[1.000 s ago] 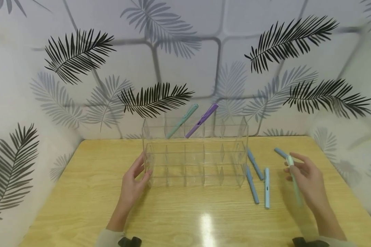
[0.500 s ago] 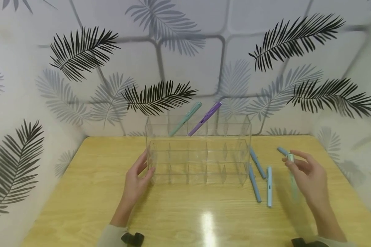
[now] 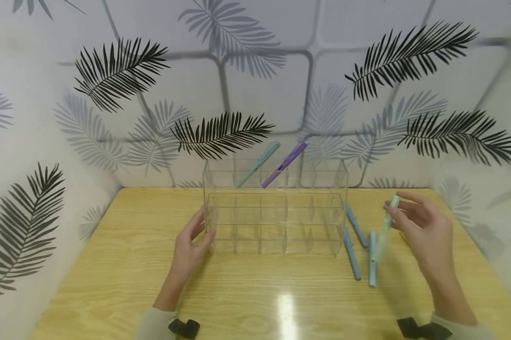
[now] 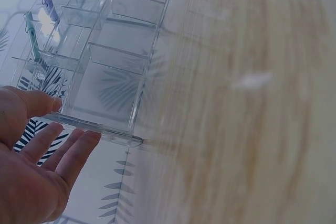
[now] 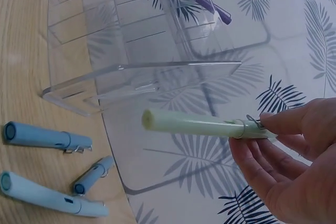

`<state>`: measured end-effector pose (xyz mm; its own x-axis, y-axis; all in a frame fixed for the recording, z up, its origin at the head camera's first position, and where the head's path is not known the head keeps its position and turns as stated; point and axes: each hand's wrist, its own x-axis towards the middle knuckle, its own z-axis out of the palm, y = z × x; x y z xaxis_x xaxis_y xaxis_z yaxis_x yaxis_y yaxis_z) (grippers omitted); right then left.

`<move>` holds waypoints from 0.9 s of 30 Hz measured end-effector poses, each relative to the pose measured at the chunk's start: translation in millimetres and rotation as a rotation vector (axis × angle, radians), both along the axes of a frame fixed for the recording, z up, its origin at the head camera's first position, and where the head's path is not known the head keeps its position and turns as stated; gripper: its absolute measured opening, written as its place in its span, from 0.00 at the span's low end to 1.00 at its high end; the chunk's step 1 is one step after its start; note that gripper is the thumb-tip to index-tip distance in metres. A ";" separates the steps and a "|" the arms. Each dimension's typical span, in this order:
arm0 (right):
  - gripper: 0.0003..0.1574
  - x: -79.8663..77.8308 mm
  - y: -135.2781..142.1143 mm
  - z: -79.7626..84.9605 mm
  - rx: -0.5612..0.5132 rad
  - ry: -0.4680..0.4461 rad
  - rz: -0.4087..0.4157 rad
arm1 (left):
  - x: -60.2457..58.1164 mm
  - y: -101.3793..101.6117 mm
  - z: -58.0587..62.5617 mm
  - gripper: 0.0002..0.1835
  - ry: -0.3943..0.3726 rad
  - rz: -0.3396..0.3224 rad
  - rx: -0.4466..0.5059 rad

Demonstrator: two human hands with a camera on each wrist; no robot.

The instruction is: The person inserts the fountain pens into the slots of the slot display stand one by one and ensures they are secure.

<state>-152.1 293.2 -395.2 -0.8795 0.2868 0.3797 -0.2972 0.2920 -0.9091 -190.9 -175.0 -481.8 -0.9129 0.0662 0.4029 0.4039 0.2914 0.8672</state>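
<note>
My left hand [image 3: 189,252] grips the left end of a clear acrylic organizer [image 3: 274,240] with several compartments, its thumb and fingers on either side of the end wall in the left wrist view. A pale green pen [image 3: 384,233] is pinched near its clip between the thumb and fingers of my right hand [image 3: 430,236]. Its free end points down and left, over a light blue pen [image 3: 372,271] in the head view. In the organizer's back row lean a teal pen [image 3: 257,164] and a purple pen [image 3: 284,165], both tilted right.
Two darker blue pens [image 3: 352,255] lie on the wooden table [image 3: 123,245] close to the organizer's right end. Behind my right hand, another blue pen and a small yellow-orange thing [image 3: 403,237] are mostly hidden. A leaf-patterned wall covering [image 3: 259,94] rises behind the table.
My right hand has lifted slightly, and the pale green pen has swung so its lower end points left. My left hand stays at the organizer. The head view has shifted a little.
</note>
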 end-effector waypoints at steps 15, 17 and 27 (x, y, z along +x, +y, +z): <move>0.23 -23.3 -35.1 43.9 -0.283 0.135 0.151 | 0.9 1.6 1.0 0.34 0.005 -0.002 0.007; 0.23 -28.3 -38.6 47.1 -0.286 0.145 0.150 | 0.9 1.4 0.7 0.35 0.005 -0.001 0.011; 0.19 -51.7 -51.9 64.9 -0.339 0.236 0.165 | 1.2 2.7 1.4 0.35 0.007 0.005 0.011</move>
